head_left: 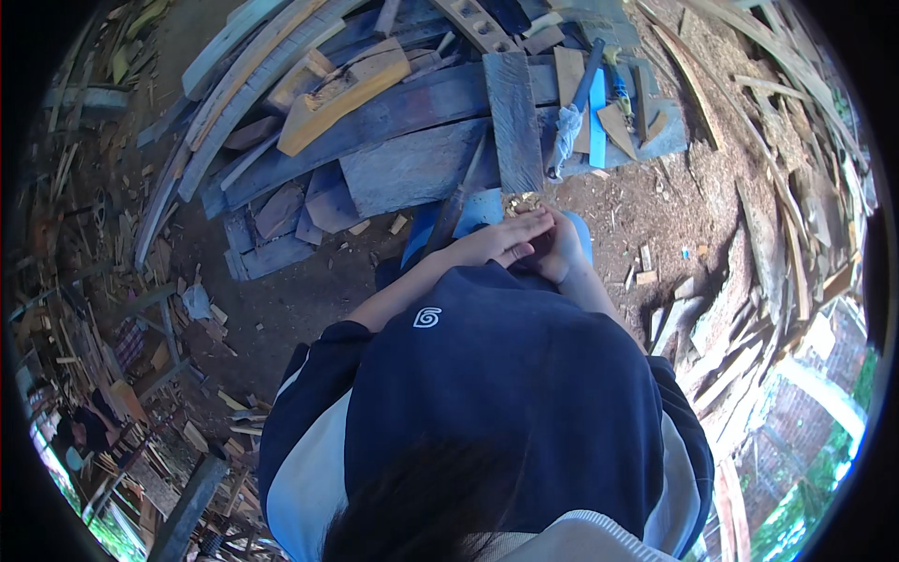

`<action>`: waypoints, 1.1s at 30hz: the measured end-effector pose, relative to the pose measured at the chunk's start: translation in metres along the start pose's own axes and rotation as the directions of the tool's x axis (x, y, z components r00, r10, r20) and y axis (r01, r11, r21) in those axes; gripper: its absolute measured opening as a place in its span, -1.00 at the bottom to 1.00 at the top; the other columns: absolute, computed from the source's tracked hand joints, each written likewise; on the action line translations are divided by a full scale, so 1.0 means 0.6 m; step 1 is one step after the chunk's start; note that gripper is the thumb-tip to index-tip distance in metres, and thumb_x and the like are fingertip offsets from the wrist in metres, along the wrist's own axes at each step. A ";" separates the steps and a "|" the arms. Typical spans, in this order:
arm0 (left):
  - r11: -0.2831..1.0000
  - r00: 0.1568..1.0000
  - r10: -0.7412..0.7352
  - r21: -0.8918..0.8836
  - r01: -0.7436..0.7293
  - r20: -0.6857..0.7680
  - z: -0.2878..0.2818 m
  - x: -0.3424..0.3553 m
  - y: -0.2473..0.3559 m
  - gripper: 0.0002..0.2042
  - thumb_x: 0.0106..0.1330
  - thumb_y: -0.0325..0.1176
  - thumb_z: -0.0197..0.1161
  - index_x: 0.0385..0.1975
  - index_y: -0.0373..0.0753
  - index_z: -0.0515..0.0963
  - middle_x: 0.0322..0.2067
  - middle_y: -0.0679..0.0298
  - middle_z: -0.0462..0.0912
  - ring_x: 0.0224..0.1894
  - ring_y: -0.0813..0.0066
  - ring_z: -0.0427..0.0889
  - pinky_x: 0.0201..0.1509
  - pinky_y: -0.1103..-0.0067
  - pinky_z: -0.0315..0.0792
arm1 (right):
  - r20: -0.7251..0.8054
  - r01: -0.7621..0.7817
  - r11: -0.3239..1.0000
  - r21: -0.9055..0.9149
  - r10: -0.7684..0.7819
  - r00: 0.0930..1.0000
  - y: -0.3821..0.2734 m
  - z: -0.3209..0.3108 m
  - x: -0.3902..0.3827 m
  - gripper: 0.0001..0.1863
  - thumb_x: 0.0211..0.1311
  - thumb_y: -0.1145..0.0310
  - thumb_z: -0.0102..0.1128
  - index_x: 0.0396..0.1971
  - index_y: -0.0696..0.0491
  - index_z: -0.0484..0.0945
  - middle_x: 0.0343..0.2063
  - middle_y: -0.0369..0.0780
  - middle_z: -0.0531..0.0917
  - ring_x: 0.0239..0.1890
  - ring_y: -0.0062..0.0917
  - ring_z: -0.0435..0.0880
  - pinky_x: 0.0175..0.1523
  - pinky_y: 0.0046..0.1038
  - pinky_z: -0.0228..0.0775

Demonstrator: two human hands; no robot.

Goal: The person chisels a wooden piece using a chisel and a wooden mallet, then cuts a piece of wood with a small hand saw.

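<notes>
My hands meet in front of my lap, close to the near edge of a low wooden bench [412, 173]. The left hand [496, 242] lies across toward the right, its fingers stretched out and resting against the other hand. My right hand [562, 251] is turned inward beneath and beside those fingers. Its own fingers are mostly hidden, and nothing held shows between the two palms. A long, narrow dark bar or blade [452, 211] slants down from the bench just left of my hands. Beyond them, a grey board [513, 122] lies pointing toward me.
On the bench lie a yellow-edged wood block [351, 98], a blue strip [597, 122] and a dark rod with crumpled clear plastic [567, 136]. Curved planks [248, 80] are stacked at the left. Wood scraps and shavings [646, 206] litter the ground, with more timber piled on both sides.
</notes>
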State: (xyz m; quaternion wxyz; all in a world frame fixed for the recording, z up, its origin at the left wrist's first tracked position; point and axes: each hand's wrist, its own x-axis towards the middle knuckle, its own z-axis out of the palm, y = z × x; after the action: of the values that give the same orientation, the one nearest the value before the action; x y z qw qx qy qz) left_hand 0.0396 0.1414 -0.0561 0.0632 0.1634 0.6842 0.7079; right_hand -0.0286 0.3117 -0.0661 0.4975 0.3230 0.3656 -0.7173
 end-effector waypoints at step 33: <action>0.705 -0.223 0.147 -0.056 0.707 -0.964 -0.292 -0.340 0.020 -0.51 0.44 -0.18 0.14 0.18 -0.45 0.29 -0.03 -0.09 0.54 -0.06 0.02 0.58 0.07 0.26 0.41 | 0.050 0.514 0.803 -0.302 -0.525 0.850 0.002 0.014 0.028 -0.56 0.38 0.35 0.08 0.19 0.14 0.27 -0.03 -0.13 0.53 -0.04 -0.38 0.59 0.05 -0.35 0.41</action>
State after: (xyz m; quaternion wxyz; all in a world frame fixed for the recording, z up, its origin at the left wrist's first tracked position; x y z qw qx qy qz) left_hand 0.1769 -0.0895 -0.0756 -0.3389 -0.5886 0.6706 0.2984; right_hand -0.0334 0.2963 -0.0757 0.3192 0.1427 0.5549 -0.7548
